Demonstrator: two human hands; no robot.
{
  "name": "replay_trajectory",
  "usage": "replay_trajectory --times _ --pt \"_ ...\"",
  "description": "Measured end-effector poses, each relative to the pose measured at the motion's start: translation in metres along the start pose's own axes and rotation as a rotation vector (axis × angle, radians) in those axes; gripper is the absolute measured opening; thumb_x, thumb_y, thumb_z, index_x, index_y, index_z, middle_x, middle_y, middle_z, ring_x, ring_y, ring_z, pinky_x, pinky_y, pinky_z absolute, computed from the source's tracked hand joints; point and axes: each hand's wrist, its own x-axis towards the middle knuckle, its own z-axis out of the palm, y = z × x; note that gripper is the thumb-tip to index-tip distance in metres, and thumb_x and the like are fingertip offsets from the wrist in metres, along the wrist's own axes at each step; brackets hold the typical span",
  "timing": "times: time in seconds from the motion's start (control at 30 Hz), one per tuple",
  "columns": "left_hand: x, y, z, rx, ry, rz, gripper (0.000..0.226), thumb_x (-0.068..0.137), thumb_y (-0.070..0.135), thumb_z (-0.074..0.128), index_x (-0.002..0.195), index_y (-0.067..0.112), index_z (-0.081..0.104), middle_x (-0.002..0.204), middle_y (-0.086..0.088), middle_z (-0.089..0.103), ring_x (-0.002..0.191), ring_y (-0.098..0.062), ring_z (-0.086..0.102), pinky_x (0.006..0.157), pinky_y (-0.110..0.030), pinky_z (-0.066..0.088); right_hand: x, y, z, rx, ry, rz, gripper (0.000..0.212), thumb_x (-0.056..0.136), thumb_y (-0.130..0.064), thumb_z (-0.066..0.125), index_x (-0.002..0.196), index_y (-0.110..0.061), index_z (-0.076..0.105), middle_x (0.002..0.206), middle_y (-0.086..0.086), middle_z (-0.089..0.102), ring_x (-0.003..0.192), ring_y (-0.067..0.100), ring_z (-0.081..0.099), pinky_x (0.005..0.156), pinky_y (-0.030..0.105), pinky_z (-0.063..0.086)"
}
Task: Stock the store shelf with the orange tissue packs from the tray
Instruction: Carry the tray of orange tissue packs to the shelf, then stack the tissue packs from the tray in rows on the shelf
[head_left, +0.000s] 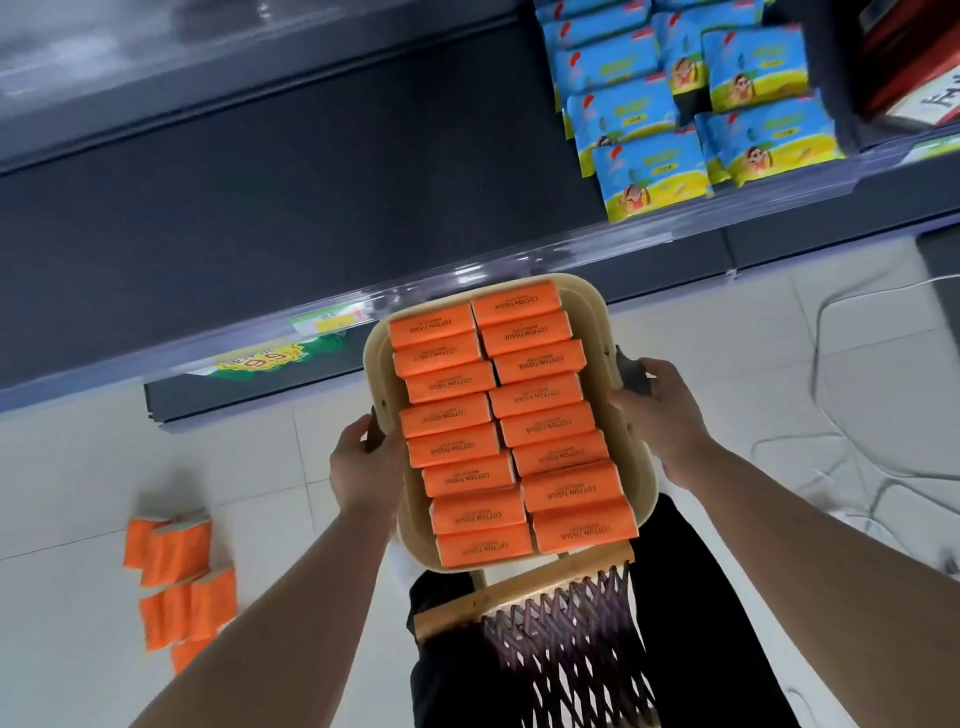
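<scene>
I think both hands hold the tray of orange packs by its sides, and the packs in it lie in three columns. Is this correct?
Not quite: the packs lie in two columns, not three, as the head view shows. The rest holds: the left hand and the right hand hold the tray by its sides.

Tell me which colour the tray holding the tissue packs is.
The tray is beige; head view.

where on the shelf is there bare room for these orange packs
Bare: the dark shelf from its left end up to the blue packs, behind the price rail. Floor tiles between the loose packs on the floor and the tray are bare too. Crowded: the shelf's right end, and the tray, filled with orange tissue packs.
</scene>
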Motion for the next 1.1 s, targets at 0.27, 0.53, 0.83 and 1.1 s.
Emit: replay_trajectory --times 0.27,0.53,0.83,1.1 --pt "0.009 -0.003 0.008 -0.063 0.01 -0.01 0.036 0.08 0.022 0.066 0.116 0.025 0.062 0.084 0.016 0.065 0.087 -0.018 0.064 0.082 -0.035 0.053 0.019 0.004 0.004 0.124 0.001 -0.027 0.048 0.074 -0.031 0.068 0.119 -0.023 0.053 0.106 -0.006 0.065 0.102 0.019 0.062 0.094 0.051 0.049" --pt "0.013 -0.014 0.009 -0.096 0.039 -0.015 0.039 0.077 0.027 0.07 0.114 0.025 0.058 0.092 0.008 0.068 0.088 -0.021 0.065 0.078 -0.037 0.055 0.018 0.005 0.004 0.174 0.022 -0.054 0.045 0.077 -0.035 0.07 0.116 -0.021 0.055 0.104 -0.007 0.066 0.101 0.018 0.062 0.094 0.048 0.05" --pt "0.004 0.003 -0.008 0.331 -0.062 0.008 0.045 0.084 0.015 0.061 0.128 0.013 0.049 0.107 -0.006 0.059 0.08 -0.021 0.055 0.072 -0.034 0.047 -0.004 -0.018 0.007 -0.631 0.126 -0.123 0.059 0.084 -0.016 0.058 0.137 -0.015 0.034 0.143 0.011 0.033 0.13 0.032 0.032 0.102 0.047 0.038" --pt "0.017 0.018 -0.004 0.558 -0.023 0.327 0.039 0.084 0.028 0.051 0.121 0.025 0.059 0.127 -0.002 0.056 0.106 -0.026 0.058 0.074 -0.043 0.056 -0.011 -0.021 0.034 -0.934 -0.011 -0.707 0.046 0.089 -0.016 0.053 0.134 -0.018 0.048 0.148 0.007 0.031 0.139 0.026 0.024 0.112 0.044 0.024"
